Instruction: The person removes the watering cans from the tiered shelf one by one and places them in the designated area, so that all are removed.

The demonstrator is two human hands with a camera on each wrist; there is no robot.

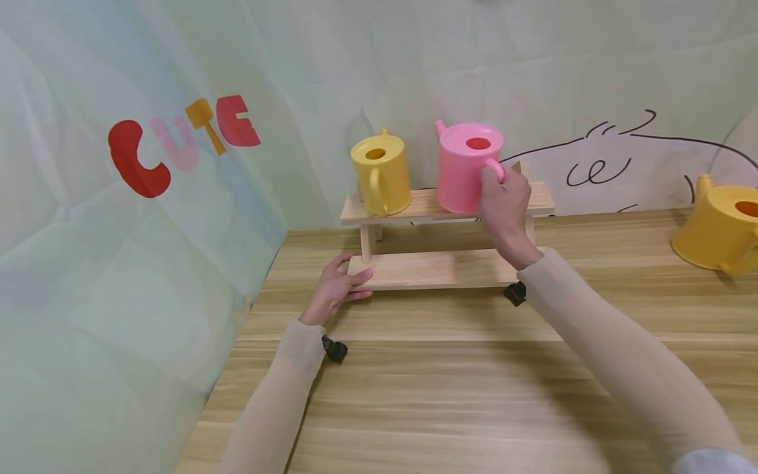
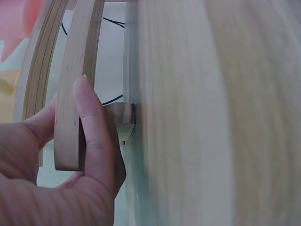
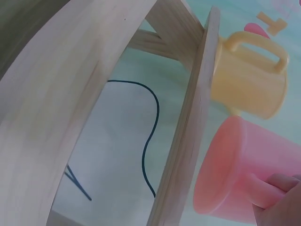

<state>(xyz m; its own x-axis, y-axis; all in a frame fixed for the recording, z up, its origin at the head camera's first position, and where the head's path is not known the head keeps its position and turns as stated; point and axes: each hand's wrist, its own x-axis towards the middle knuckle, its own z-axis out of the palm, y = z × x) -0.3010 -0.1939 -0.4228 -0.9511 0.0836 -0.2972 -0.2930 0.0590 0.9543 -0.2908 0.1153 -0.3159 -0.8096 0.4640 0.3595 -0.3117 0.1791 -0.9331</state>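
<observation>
My right hand grips the handle of a pink watering can at the upper shelf of a small two-tier wooden stand. In the right wrist view the base of the pink watering can shows beside the shelf edge. A yellow watering can stands upright on the left part of the upper shelf, its handle facing me. My left hand holds the left end of the lower shelf, thumb on one face and fingers around the board, as the left wrist view shows.
A second yellow watering can stands on the wood-grain table at the far right. Behind the stand hangs a pale cloth backdrop with black line drawings. Coloured letters decorate the cloth at left.
</observation>
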